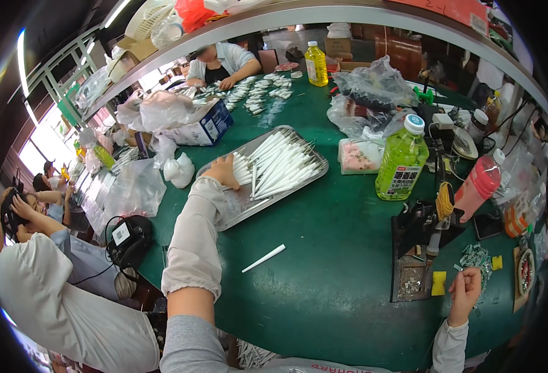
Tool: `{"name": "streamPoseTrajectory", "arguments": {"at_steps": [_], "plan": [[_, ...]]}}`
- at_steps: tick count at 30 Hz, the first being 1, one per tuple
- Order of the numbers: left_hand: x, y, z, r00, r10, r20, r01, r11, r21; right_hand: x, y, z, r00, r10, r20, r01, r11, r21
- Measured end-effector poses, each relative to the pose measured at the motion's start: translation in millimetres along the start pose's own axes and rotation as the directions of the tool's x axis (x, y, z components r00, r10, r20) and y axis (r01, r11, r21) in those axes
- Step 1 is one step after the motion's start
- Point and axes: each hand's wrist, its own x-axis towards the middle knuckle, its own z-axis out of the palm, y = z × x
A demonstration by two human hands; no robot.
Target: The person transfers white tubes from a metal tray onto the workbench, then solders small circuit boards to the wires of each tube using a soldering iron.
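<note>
My left hand (225,172) reaches into a metal tray (236,217), its fingers curled over the ends of the white tapered plastic tubes (280,166) heaped there. Its fingertips are partly hidden among them. One more white tapered tube (263,258) lies by itself on the green table, in front of the tray. At the right, my right hand (465,287) is closed in a pinch beside a pile of small greenish strips (475,260). A small pale strip seems to stick out from its fingertips.
A soldering iron stand (411,248) with yellow sponge pieces (438,283) stands left of my right hand. Behind are a green-yellow liquid bottle (402,163) and a pink bottle (478,186). A black device (131,239) sits at the left edge. A person (221,65) works across the table.
</note>
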Motion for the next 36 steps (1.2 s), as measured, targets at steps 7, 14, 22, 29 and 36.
{"name": "streamPoseTrajectory", "arguments": {"at_steps": [7,14,22,29,36], "plan": [[21,-11,6,0.999,0.015,0.046,-0.015,1.000,-0.002,-5,3,6,0.996,0.047,0.079,-0.048,0.999,0.012],[27,-21,32,0.980,0.118,-0.160,-0.130,0.989,-0.066,-8,-3,12,0.993,0.043,0.113,-0.047,0.998,0.029],[8,5,34,0.888,0.140,-0.439,-0.031,0.968,0.248,-15,-8,16,0.988,0.044,0.145,-0.052,0.997,0.049],[2,-2,19,0.961,0.093,-0.262,-0.056,0.987,0.148,-21,-13,21,0.990,-0.015,0.139,0.008,0.999,0.050],[-27,-13,6,0.991,-0.066,-0.120,0.018,0.931,-0.364,-24,-22,21,0.980,0.020,0.200,-0.034,0.997,0.065]]}}
